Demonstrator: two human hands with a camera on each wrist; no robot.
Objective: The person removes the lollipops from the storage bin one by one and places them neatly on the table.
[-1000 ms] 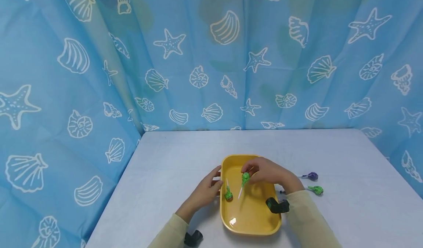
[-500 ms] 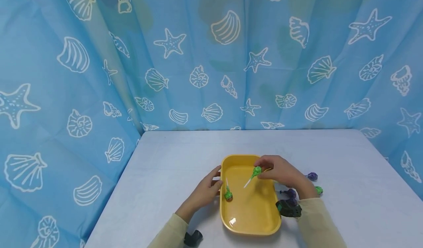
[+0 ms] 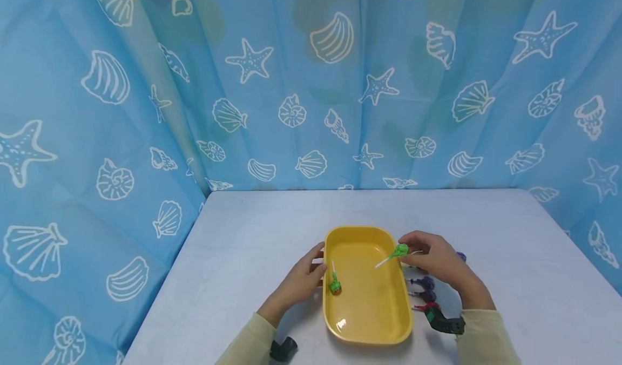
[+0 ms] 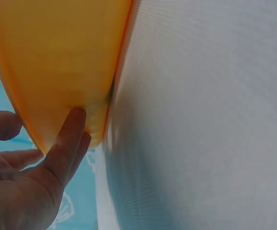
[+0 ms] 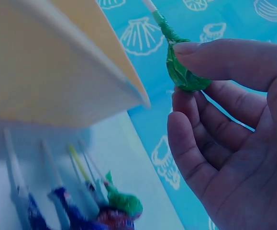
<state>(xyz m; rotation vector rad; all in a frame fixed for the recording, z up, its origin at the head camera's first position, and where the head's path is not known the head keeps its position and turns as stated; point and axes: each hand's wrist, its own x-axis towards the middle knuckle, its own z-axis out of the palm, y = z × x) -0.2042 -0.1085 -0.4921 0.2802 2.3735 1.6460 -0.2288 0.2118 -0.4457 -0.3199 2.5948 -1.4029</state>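
Note:
My right hand (image 3: 435, 257) pinches a lollipop in a green wrapper (image 3: 400, 250) by its head, over the right rim of a yellow tray (image 3: 371, 300). Its white stick points down and left over the tray; the right wrist view shows the thumb pressed on the wrapped head (image 5: 183, 72). Another green lollipop (image 3: 335, 285) lies inside the tray near the left wall, stick toward the back. My left hand (image 3: 300, 282) stays at the tray's left side, its straight fingers (image 4: 66, 143) against the outer wall in the left wrist view.
Right of the tray lie several more lollipops on the white table (image 3: 252, 235), among them a purple one (image 3: 427, 283), a red one (image 3: 427, 305) and a green one (image 5: 126, 201). A blue curtain with shells (image 3: 291, 57) hangs behind and at both sides.
My right hand has moved right with the green lollipop, from above the tray's middle to its right rim. The left hand and the lollipop inside the tray have stayed put.

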